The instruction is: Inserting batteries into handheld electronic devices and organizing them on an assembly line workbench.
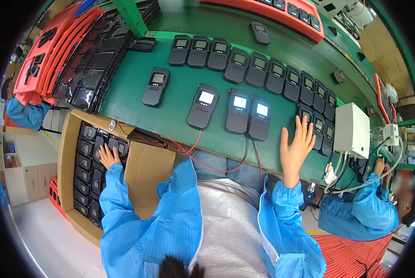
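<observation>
My left hand point(108, 156) reaches into an open cardboard box point(69, 153) at the left, its fingers spread over black handheld meters point(83, 173) packed in rows. Fingers stretched out, my right hand point(296, 147) is at the table's near edge on the right, its fingertips by a black meter point(304, 110) at the end of a group. Two meters with lit screens, one point(237, 113) beside another point(260, 121), lie mid-table. A third lit meter point(202, 107) is to their left, with a red wire running from its lower end. Farther left lies an unlit meter point(155, 87).
A long row of meters point(238, 65) crosses the green table point(128, 78). A white box with cables point(352, 129) stands at the right, near a co-worker in a blue sleeve point(370, 204). Black trays point(89, 60) and red trays point(45, 55) are stacked far left. Red wires point(212, 167) hang over the front edge.
</observation>
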### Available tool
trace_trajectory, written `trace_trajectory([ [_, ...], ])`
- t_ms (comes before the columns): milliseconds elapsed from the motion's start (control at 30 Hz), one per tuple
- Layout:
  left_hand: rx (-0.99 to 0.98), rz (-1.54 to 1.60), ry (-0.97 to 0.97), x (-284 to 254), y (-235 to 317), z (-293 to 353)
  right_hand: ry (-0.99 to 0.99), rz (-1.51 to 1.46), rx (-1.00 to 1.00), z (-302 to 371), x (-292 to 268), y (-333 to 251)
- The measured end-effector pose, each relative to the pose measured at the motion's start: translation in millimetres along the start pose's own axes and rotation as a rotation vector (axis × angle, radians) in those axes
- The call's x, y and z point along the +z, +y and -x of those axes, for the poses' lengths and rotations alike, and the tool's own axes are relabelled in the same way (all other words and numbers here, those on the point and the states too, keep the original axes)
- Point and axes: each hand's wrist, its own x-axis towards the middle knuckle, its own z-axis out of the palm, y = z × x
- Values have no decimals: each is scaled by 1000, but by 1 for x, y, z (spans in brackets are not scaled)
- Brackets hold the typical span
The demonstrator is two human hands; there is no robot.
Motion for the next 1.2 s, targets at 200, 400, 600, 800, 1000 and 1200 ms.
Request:
trace_trajectory([
  [200, 162, 176, -149, -38, 41, -2, 1, 22, -14, 2, 1, 3],
  [400, 476, 204, -64, -17, 50, -2, -10, -5, -50, 5, 4, 7],
  [600, 444, 238, -31, -39, 69, 3, 20, -4, -55, 5, 9, 12],
  [800, -45, 525, 27, -46, 38, -13, 6, -12, -64, 6, 9, 12],
  [1000, 45, 344, 97, -54, 64, -9, 6, -11, -67, 6, 8, 15],
  [1200, -20, 488, -169, -66, 51, -12, 6, -5, -69, 4, 6, 7],
])
